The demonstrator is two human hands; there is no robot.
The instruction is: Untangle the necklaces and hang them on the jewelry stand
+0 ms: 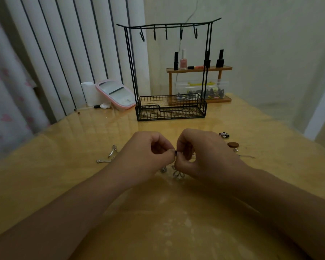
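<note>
A black wire jewelry stand with several bare hooks and a mesh basket base stands at the back of the wooden table. My left hand and my right hand meet in the middle of the table, both pinching a thin dark necklace cord between fingertips. A silver flower pendant lies below my hands. Silver pendants lie to the left. A brown disc pendant and a dark stone pendant lie to the right. The chains are mostly hidden by my hands.
A pink-framed mirror and a white block lean at the back left. Behind the stand, a wooden shelf carries nail polish bottles above a clear box of small items. Vertical blinds and a wall close the back.
</note>
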